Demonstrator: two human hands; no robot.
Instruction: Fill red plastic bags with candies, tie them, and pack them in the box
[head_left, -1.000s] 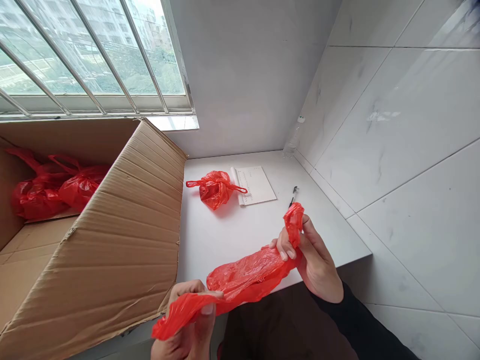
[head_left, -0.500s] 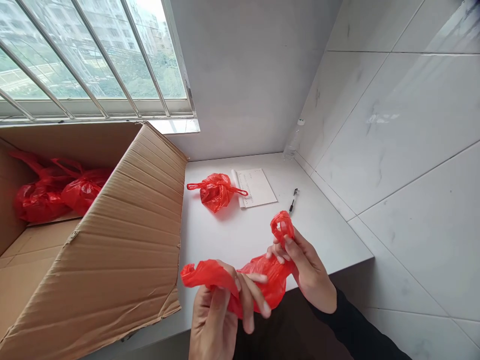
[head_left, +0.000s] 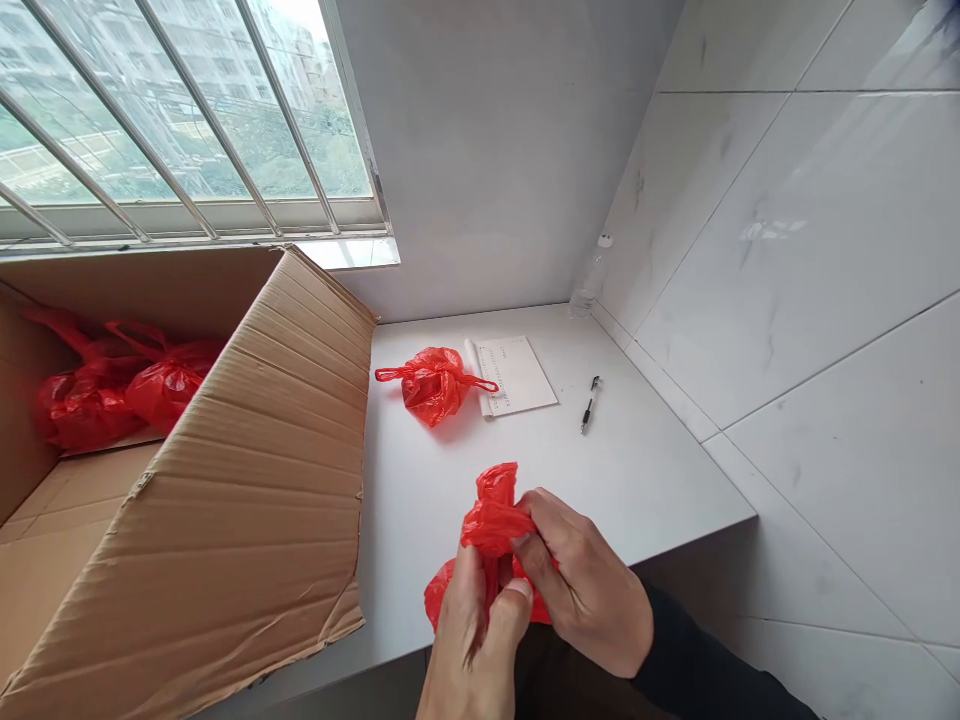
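A red plastic bag (head_left: 495, 525) is held between my two hands at the front edge of the white table (head_left: 405, 480). My left hand (head_left: 480, 620) is closed around the bag's gathered neck, thumb to the front. Pinched in my right hand (head_left: 581, 580) is one of its handles, drawn across the other handle, which stands up above. The bag's body bulges out on both sides behind my hands, largely covered by them. Farther back on the table sits another red bag (head_left: 433, 392), knotted, with its two handle loops spread sideways.
A large open cardboard box (head_left: 247, 480) fills the left side, with tied red bags (head_left: 169, 385) inside. A notepad (head_left: 517, 375), a pen (head_left: 590, 405) and a clear plastic bottle (head_left: 589, 280) lie or stand toward the back right. Tiled wall (head_left: 825, 250) borders the right.
My hands, apart before with a handle in each, have come together. The handles now cross each other above the bag's neck. The pen is no longer partly covered.
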